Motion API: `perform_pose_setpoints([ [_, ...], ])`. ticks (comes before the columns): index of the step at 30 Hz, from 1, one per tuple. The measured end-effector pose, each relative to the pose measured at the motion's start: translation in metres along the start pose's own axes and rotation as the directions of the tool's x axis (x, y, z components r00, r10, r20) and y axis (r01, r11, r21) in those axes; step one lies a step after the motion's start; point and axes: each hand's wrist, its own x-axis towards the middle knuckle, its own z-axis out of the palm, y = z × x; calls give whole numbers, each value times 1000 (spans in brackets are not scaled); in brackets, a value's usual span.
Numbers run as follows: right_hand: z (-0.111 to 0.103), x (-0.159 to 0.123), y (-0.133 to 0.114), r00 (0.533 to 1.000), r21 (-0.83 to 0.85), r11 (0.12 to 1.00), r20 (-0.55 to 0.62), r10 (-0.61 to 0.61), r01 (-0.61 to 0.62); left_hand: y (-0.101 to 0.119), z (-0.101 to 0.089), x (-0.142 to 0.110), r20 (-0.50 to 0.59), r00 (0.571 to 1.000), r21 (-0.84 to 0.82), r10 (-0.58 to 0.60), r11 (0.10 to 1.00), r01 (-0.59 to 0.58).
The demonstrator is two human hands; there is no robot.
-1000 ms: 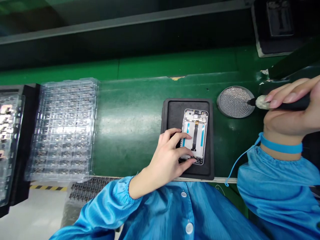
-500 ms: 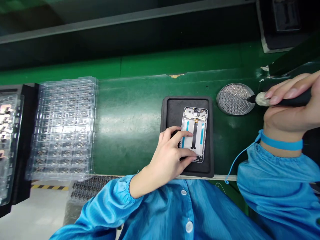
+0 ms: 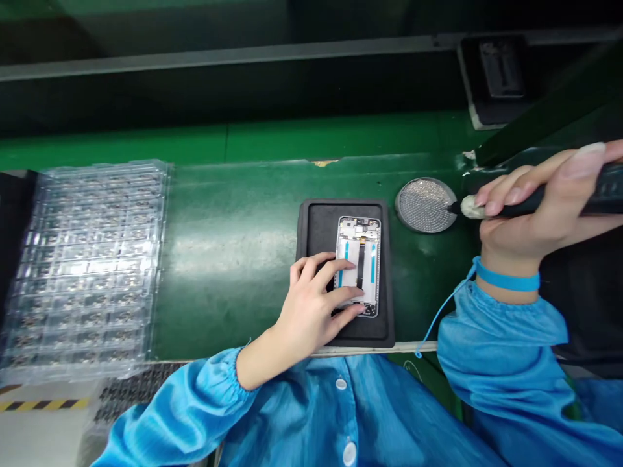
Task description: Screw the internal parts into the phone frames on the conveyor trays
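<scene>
An uncovered phone body [image 3: 368,256] with blue strips and a dark ribbon cable lies on a black tray [image 3: 318,227]. My left hand [image 3: 311,301] rests over its lower left part, fingers spread, fingertips touching the inside and the thumb near the bottom edge. In my right hand [image 3: 530,227] is a black electric screwdriver [image 3: 603,191], its front end wrapped in something whitish. The screwdriver's tip sits at the right edge of a round grey screw dish [image 3: 426,205], full of small holes with shiny screws. Whether a screw is on the tip, I cannot tell.
Stacked clear plastic trays [image 3: 97,259] with small metal parts stand at the left of the green bench [image 3: 228,259]. Beyond the bench, at the upper right, another tray [image 3: 470,97] carries a phone-like piece. A blue wrist strap [image 3: 509,279] trails its cord beside my right sleeve.
The view has shifted, so bench things appear further left and slightly lower. My left hand stays on the phone body, and the screwdriver tip remains at the dish's right side.
</scene>
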Motion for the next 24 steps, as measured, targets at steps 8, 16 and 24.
perform_pose_setpoints([
  [8,-11,7,13,989,-42,998,144,-32,39,-32,5,47,-22,998,-48,-53,997,52],
  [16,-23,1,28,972,-104,994,231,50,-27,-36,-3,67,90,988,-110,-123,985,133],
  [24,-23,1,25,968,-84,995,240,68,-49,-34,-3,65,83,987,-148,-135,978,146],
])
